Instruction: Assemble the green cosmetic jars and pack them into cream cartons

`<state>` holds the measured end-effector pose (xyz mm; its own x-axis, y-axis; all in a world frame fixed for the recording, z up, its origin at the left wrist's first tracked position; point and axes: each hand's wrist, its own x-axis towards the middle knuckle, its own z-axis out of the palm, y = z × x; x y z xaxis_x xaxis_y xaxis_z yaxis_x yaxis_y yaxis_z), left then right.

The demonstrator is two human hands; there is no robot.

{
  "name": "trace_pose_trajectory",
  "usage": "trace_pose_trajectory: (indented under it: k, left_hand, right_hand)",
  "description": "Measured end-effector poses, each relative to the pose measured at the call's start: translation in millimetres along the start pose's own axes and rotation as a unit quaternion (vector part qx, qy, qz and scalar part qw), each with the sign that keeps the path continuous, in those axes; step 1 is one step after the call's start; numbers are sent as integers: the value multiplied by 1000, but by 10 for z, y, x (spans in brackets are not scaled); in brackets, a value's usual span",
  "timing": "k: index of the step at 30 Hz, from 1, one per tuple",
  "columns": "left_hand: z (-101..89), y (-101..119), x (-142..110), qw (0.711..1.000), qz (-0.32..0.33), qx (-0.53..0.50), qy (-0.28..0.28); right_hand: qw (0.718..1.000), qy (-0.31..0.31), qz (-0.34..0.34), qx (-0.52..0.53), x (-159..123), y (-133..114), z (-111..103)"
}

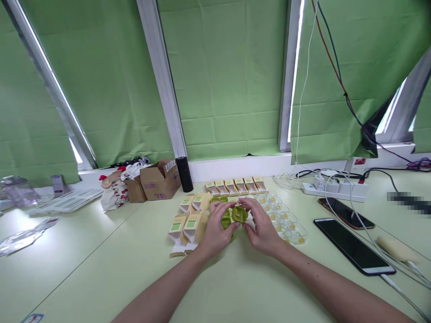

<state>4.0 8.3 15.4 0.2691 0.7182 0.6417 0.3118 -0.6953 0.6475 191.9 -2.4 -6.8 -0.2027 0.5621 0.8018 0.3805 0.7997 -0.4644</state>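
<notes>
Both of my hands meet over the middle of the pale green table (101, 264). My left hand (215, 229) and my right hand (261, 226) pinch a small round green piece (239, 214) between their fingertips. More green pieces (225, 220) lie just under my left fingers. To the left of my hands stand several small beige boxes with green labels (188, 222). A row of the same boxes (235, 185) lines up behind. Clear plastic cups with yellow bits (283, 217) sit to the right of my right hand.
Two phones (353, 244) lie at the right, with a white power strip (333, 187) and loose cables behind them. A brown carton (160, 179), a black cylinder (184, 174) and a patterned bag (112, 190) stand at the back left. Green blinds cover the windows.
</notes>
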Motion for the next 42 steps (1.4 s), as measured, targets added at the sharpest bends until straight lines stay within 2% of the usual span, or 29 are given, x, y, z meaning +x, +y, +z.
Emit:
trace_pose_trajectory:
  k: [6,10,14,20,28,42]
  left_hand:
    - [-4,13,3,1000,3,16,-9]
    - [10,-9,2,999,0,28,17]
    - [12,-18,-6,998,12,50,41]
    - [23,-29,-46,993,63,94,40]
    - [59,-69,-92,980,147,133,26]
    - [67,-100,-105,973,168,155,25]
  right_hand:
    - [1000,6,-24,-16,6,20,-14]
    - [998,3,-47,-45,16,-22,-44]
    - [988,43,-87,-118,26,-55,-58]
    - [964,85,-140,-209,58,-84,-39]
    - [957,83,-133,-244,51,-92,-20]
    - [961,74,-116,-240,30,-59,17]
